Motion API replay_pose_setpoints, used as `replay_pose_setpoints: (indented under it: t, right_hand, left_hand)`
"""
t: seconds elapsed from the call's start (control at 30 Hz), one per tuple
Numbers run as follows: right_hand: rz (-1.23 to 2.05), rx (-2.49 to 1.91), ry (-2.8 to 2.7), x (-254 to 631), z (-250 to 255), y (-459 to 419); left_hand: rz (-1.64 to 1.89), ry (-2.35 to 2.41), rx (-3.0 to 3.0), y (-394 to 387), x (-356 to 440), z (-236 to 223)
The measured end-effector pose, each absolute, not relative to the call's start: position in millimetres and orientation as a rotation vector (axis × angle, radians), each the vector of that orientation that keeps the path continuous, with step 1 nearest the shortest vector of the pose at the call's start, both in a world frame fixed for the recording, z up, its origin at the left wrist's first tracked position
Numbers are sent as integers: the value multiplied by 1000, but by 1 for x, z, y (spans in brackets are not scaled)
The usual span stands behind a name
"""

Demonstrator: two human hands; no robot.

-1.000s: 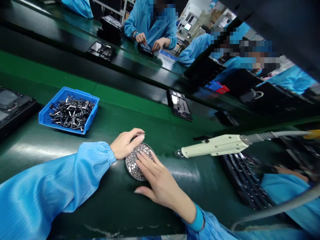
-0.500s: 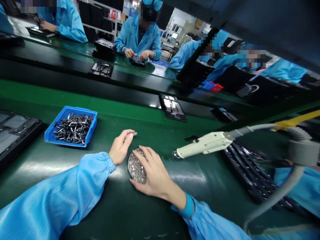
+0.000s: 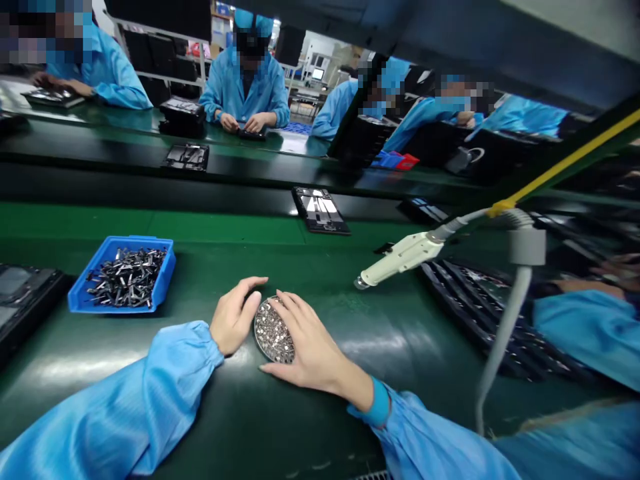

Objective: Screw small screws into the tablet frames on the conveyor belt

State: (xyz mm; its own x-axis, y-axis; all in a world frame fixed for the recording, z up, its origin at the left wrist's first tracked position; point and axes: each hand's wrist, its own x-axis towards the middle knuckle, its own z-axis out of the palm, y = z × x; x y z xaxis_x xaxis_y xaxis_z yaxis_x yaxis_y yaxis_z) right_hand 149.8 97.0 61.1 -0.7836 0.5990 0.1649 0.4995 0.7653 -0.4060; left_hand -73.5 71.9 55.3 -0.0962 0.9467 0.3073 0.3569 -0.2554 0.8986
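A small round dish of tiny silver screws (image 3: 273, 331) sits on the green bench in front of me. My left hand (image 3: 233, 316) curls against the dish's left rim, fingers bent around its far edge. My right hand (image 3: 307, 347) lies flat over the right side of the dish, fingers stretched out and resting on the screws. Both arms wear light blue sleeves.
A blue tray of dark metal parts (image 3: 123, 273) stands to the left. A hanging cream electric screwdriver (image 3: 400, 257) dangles at right above a black keyboard assembly (image 3: 480, 307). A black panel (image 3: 320, 208) lies on the belt. Several people in blue coats work across the line.
The view has tilted up and shifted. My right hand has slid further over the dish, and my left hand's fingers have curled closer around its rim.
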Motion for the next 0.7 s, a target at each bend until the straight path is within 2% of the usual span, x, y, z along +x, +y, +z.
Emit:
replay_pose_setpoints:
  t: [0.23,0.37,0.53,0.7]
  right_hand:
    - [729,-924,-2599,183,46,112]
    - [696,-838,-2516,177,34,109]
    - [591,-779,-2376,183,30,87]
    - [509,-742,-2362,178,65,79]
  left_hand:
    - [1038,1449,2038,74,-40,56]
    - [825,1534,2219,72,-19,54]
    - [911,1588,2166,45,-7,45]
    - [1137,1513,1999,39,-10,47]
